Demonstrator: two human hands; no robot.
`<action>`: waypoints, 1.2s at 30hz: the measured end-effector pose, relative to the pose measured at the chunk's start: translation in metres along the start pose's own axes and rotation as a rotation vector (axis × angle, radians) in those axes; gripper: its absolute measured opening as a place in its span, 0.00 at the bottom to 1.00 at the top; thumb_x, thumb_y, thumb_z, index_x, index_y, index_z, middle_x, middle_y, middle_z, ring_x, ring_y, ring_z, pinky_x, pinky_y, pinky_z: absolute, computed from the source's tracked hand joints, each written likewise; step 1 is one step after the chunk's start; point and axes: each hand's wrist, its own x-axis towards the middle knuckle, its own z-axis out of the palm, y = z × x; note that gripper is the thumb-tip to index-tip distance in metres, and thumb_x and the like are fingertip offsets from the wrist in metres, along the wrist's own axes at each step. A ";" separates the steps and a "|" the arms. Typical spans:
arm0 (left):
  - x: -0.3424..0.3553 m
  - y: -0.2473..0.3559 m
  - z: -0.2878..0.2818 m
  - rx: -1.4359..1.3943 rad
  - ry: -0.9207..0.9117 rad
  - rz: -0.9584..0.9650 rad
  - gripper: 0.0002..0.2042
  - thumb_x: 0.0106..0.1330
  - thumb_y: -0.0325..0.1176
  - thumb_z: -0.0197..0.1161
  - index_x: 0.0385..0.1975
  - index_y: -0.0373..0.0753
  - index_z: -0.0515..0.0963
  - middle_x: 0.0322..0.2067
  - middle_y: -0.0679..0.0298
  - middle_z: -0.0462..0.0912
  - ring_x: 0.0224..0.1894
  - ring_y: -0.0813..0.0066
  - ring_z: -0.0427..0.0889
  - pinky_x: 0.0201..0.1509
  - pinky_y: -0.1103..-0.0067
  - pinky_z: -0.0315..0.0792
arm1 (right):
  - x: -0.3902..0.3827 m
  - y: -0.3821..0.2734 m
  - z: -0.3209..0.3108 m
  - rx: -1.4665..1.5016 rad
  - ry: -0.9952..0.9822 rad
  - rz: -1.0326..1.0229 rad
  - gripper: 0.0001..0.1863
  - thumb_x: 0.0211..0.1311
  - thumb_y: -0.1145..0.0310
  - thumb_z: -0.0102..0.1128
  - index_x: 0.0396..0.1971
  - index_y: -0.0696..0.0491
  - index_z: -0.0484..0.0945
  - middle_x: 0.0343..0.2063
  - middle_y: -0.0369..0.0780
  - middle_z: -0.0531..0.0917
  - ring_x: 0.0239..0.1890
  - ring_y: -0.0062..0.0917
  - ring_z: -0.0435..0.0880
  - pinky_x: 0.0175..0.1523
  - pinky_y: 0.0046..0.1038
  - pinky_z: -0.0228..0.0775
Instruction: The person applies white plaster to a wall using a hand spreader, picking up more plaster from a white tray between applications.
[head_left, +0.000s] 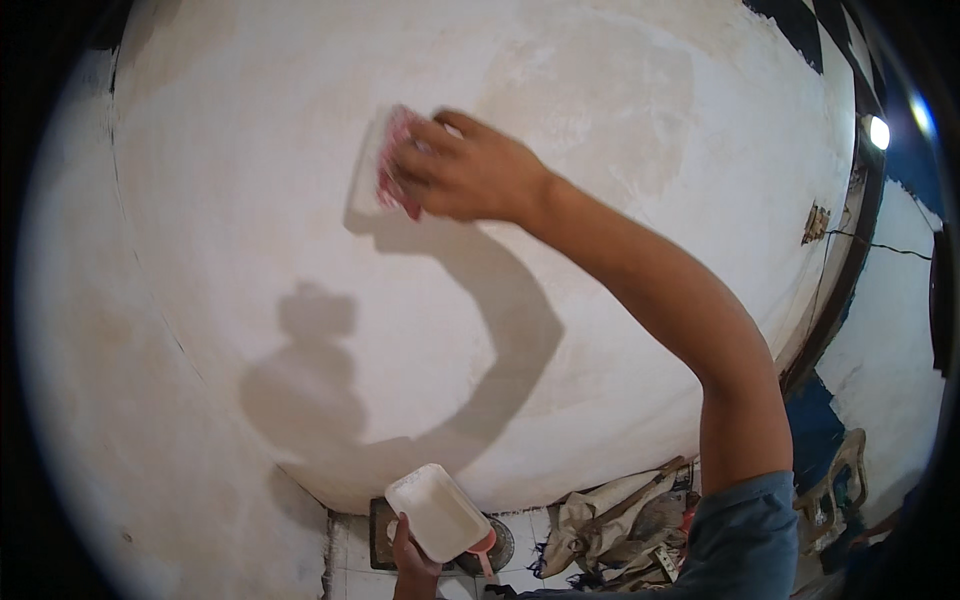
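Right hand [460, 165] closed round a red-and-white wad [397, 165], up by the patchy pale wall [620, 330] — contact unclear. Left hand [414, 560] grips a shallow white tray [438, 512] lower down — 1 thumb at its edge.

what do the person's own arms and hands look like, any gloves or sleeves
The right hand and left hand are ungloved. A plain blue-grey short sleeve ends above the right elbow; the right forearm is bare. No left sleeve shows.
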 end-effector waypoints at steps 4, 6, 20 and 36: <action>-0.001 0.000 0.004 0.015 0.048 0.025 0.29 0.73 0.50 0.53 0.68 0.40 0.61 0.62 0.56 0.71 0.64 0.54 0.71 0.67 0.57 0.67 | 0.023 0.040 0.016 0.018 -0.032 0.007 0.11 0.46 0.65 0.66 0.33 0.44 0.82 0.44 0.32 0.78 0.52 0.28 0.76 0.59 0.32 0.72; -0.001 0.003 0.007 0.029 0.052 0.036 0.29 0.73 0.49 0.53 0.68 0.39 0.61 0.62 0.56 0.72 0.64 0.54 0.72 0.67 0.58 0.67 | 0.012 0.056 0.018 -0.024 -0.156 -0.048 0.12 0.44 0.66 0.68 0.33 0.44 0.82 0.44 0.32 0.78 0.53 0.28 0.75 0.62 0.30 0.71; 0.020 0.002 -0.009 0.093 -0.080 0.058 0.28 0.73 0.50 0.49 0.69 0.44 0.60 0.63 0.57 0.71 0.64 0.53 0.71 0.65 0.53 0.68 | -0.220 0.116 -0.119 -0.226 -0.225 0.222 0.25 0.36 0.68 0.69 0.42 0.45 0.81 0.48 0.35 0.81 0.54 0.35 0.79 0.58 0.39 0.75; 0.017 0.012 0.004 0.010 -0.017 0.029 0.29 0.73 0.51 0.50 0.68 0.41 0.61 0.62 0.56 0.71 0.65 0.53 0.70 0.67 0.54 0.66 | -0.169 0.103 -0.041 -0.045 -0.034 0.128 0.21 0.39 0.68 0.70 0.40 0.45 0.86 0.53 0.35 0.82 0.59 0.34 0.78 0.63 0.38 0.74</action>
